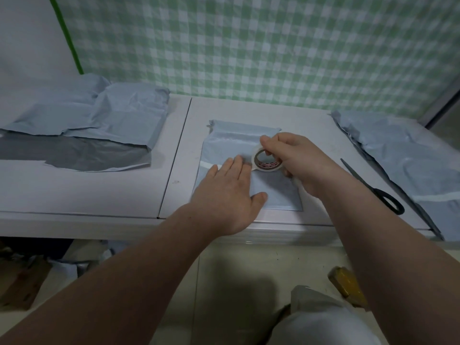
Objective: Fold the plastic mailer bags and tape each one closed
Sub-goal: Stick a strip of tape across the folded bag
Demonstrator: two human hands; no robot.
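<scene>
Taping step: flat, open left hand (229, 192) pins the bag (231, 150) while right hand (296, 158) grips the tape (265, 159); next, cutting calls for the scissors (373, 188).

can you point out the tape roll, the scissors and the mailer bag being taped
tape roll (265, 162), head view, on the roll's front rim below the core hole
scissors (390, 201), head view, on the black handle loop
mailer bag (224, 148), head view, on the bare upper-left part of the bag
</scene>
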